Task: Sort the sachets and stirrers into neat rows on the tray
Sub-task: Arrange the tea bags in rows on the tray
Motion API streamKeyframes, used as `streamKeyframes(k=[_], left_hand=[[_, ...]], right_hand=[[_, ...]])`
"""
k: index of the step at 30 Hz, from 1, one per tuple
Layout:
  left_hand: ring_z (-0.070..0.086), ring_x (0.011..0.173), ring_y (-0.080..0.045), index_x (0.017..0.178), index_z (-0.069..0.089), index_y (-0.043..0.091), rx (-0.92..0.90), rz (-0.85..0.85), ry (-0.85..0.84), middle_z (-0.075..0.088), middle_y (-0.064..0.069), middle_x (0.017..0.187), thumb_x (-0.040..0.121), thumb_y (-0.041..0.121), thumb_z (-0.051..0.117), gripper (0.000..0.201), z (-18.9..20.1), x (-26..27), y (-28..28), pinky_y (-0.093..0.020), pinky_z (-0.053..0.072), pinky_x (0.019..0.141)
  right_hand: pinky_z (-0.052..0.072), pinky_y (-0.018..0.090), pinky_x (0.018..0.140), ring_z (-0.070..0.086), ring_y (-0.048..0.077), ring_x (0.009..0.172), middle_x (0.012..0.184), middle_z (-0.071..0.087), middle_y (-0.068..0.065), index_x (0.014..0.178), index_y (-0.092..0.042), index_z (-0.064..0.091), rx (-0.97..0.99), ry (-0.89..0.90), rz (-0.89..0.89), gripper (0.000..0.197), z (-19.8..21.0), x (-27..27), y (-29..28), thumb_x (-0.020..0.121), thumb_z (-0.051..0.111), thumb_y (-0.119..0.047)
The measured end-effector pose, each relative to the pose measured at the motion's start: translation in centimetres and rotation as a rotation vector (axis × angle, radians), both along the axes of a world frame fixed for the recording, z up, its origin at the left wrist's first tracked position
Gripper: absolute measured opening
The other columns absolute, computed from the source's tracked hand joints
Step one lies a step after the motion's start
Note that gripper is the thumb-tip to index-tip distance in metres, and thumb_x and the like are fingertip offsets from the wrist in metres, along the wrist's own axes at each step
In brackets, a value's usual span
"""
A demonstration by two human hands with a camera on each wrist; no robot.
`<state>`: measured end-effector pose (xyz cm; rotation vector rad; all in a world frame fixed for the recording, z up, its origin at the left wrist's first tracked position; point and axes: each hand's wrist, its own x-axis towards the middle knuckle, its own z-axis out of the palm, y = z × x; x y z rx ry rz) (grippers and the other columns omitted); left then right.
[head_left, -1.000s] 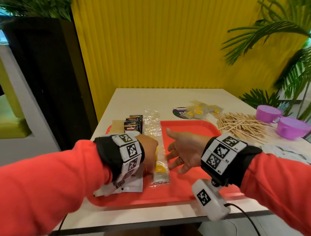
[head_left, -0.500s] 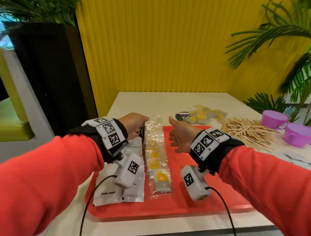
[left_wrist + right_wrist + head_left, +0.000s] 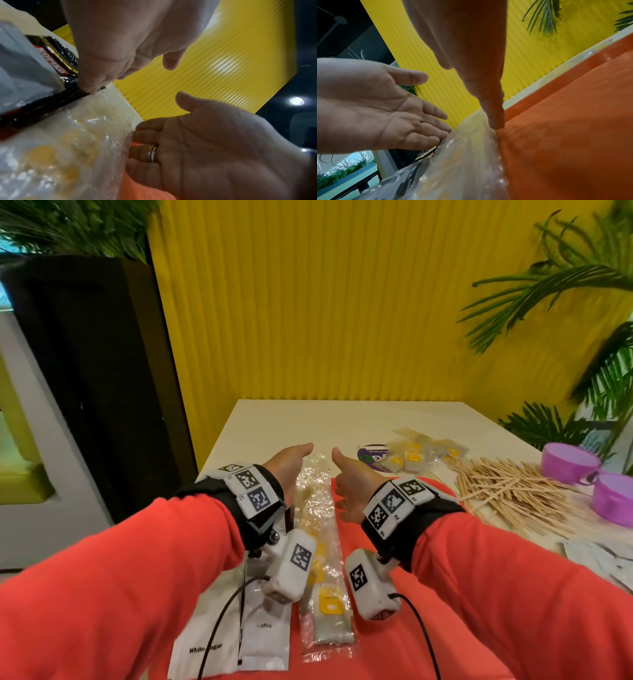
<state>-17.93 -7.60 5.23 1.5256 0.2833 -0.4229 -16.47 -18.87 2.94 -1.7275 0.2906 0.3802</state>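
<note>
A row of clear-wrapped sachets with yellow tags (image 3: pixel 317 529) runs lengthwise on the red tray (image 3: pixel 387 645). My left hand (image 3: pixel 291 465) and right hand (image 3: pixel 349 486) flank its far end, palms facing each other, fingers straight. In the left wrist view the left fingertips (image 3: pixel 92 86) touch the seam between the dark Kopiko sachets (image 3: pixel 56 63) and the clear row (image 3: pixel 68 148). The right fingers (image 3: pixel 494 119) stand edge-down on the tray (image 3: pixel 565 135) against the row's right side (image 3: pixel 462 162). White sugar and coffee sachets (image 3: pixel 236 642) lie at the near left. Neither hand holds anything.
A loose heap of wooden stirrers (image 3: pixel 507 494) lies on the white table to the right of the tray. Several more yellow-tag sachets (image 3: pixel 414 455) sit beyond it, with two purple cups (image 3: pixel 568 462) at the far right. White sachets (image 3: pixel 603 559) lie at the right edge.
Both hands have slid along the sides of the clear sachet row from its near part to its far end. The head view has tilted upward.
</note>
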Motion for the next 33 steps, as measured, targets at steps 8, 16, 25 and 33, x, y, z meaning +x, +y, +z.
streamKeyframes(k=[8, 16, 25, 33], left_hand=[[0.029, 0.138, -0.030, 0.149, 0.017, 0.017, 0.031, -0.027, 0.028, 0.015, -0.013, 0.156, 0.092, 0.048, 0.046, 0.071, -1.2, 2.5, 0.1, -0.047, 0.028, 0.112], [0.005, 0.145, -0.028, 0.150, 0.005, 0.013, 0.072, -0.016, 0.019, 0.002, -0.014, 0.157, 0.097, 0.043, 0.041, 0.072, -0.2, 3.2, 0.5, -0.041, 0.011, 0.116], [0.008, 0.145, -0.028, 0.150, 0.003, 0.014, 0.068, -0.036, 0.043, 0.000, -0.011, 0.158, 0.096, 0.046, 0.040, 0.073, -1.3, 4.6, 0.5, -0.047, 0.012, 0.117], [0.020, 0.142, -0.031, 0.150, 0.005, 0.021, 0.018, -0.026, 0.029, 0.004, -0.012, 0.158, 0.091, 0.052, 0.046, 0.079, -0.9, 5.3, 0.8, -0.049, 0.022, 0.114]], right_hand=[[0.039, 0.044, 0.103, 0.053, 0.028, 0.109, 0.119, 0.053, 0.014, 0.139, -0.009, 0.036, 0.000, 0.030, 0.012, 0.074, -1.0, 1.7, 0.5, 0.091, 0.029, -0.064], [0.040, 0.034, 0.082, 0.051, 0.024, 0.081, 0.097, 0.054, 0.013, 0.142, -0.010, 0.032, -0.006, 0.009, -0.020, 0.075, -1.5, 2.7, 0.1, 0.090, 0.030, -0.065], [0.040, 0.029, 0.085, 0.053, 0.019, 0.094, 0.107, 0.052, 0.007, 0.143, -0.006, 0.029, 0.055, 0.007, 0.059, 0.069, -1.5, 4.2, 0.5, 0.096, 0.025, -0.056], [0.032, 0.034, 0.106, 0.036, 0.013, 0.107, 0.147, 0.030, 0.004, 0.150, -0.015, 0.013, 0.151, 0.054, 0.022, 0.082, -1.3, 4.6, 0.2, 0.088, 0.031, -0.067]])
